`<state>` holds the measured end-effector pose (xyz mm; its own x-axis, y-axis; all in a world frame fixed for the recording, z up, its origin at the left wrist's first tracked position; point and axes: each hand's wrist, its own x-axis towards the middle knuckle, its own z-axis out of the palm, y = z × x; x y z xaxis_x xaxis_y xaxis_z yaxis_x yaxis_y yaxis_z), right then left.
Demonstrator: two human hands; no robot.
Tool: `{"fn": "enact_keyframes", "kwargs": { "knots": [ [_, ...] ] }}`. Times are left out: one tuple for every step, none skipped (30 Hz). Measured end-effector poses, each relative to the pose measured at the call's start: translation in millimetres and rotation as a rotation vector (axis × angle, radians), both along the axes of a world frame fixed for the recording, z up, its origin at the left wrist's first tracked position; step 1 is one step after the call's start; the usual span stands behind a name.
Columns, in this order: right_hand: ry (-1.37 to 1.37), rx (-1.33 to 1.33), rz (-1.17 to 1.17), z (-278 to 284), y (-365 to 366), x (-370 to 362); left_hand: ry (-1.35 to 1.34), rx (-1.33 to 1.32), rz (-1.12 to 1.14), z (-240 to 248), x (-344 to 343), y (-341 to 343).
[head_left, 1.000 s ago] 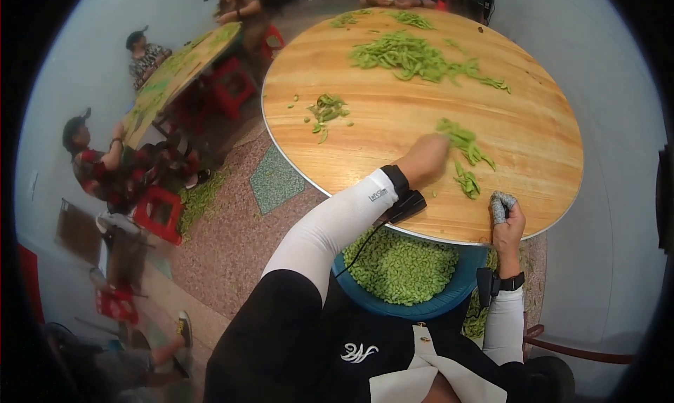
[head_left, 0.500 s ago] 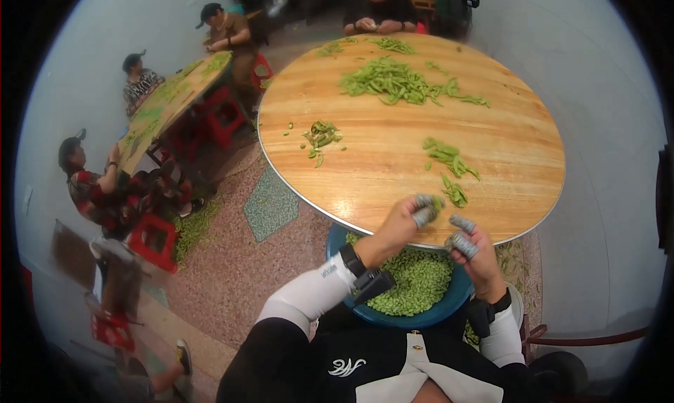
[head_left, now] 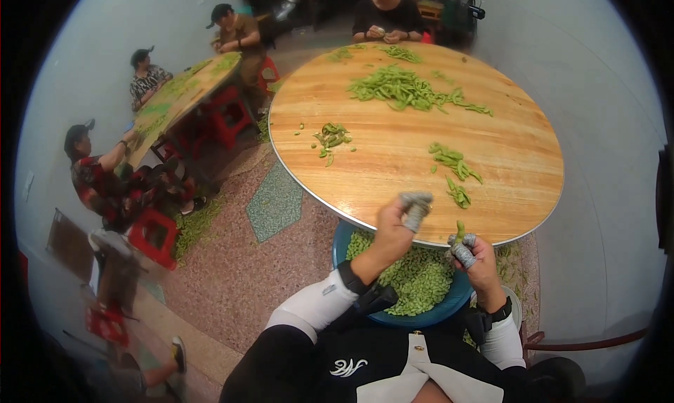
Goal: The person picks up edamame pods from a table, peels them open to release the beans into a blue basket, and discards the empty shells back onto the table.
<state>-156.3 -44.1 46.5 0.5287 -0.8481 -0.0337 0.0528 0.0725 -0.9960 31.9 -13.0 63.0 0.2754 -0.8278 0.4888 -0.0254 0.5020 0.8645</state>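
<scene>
My left hand (head_left: 399,227) is over the near edge of the round wooden table (head_left: 365,161), its fingertips wrapped in grey tape. Its fingers are curled and pressed together, and what they hold, if anything, is hidden. To its right, my right hand (head_left: 483,264), also with taped fingers, grips a green bean pod (head_left: 460,229) that sticks up from the fingertips. Beneath both hands, partly under the tabletop, is a blue basin (head_left: 340,247) filled with shelled green beans (head_left: 421,287). Just beyond my hands lie two small groups of pods (head_left: 456,162).
A larger heap of pods (head_left: 400,87) covers the far middle of the table. Spent-looking scraps (head_left: 331,135) lie at its left. Across sits a person (head_left: 386,17). Several people work at another table (head_left: 168,97) on the left, near red stools (head_left: 153,240).
My left hand has moved slightly left, and the green it held between its fingertips no longer shows. A pod now stands in my right hand's fingers. The view has shifted a little.
</scene>
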Motion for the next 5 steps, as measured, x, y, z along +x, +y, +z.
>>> {"fn": "enact_keyframes", "kwargs": {
  "knots": [
    [0.03,-0.006,-0.038,-1,-1,-4,0.063,-0.109,0.007,27,7,14],
    [0.061,-0.008,-0.064,-2,-2,-7,0.068,-0.285,0.053,49,11,28],
    [0.066,0.0,-0.073,-4,-2,-10,0.096,-0.361,0.002,67,15,43],
    [0.074,-0.015,-0.07,-6,-4,-12,0.123,-0.434,-0.046,83,22,61],
    [0.086,-0.028,-0.072,-9,-4,-14,0.133,-0.422,-0.054,81,19,62]
  ]
}}
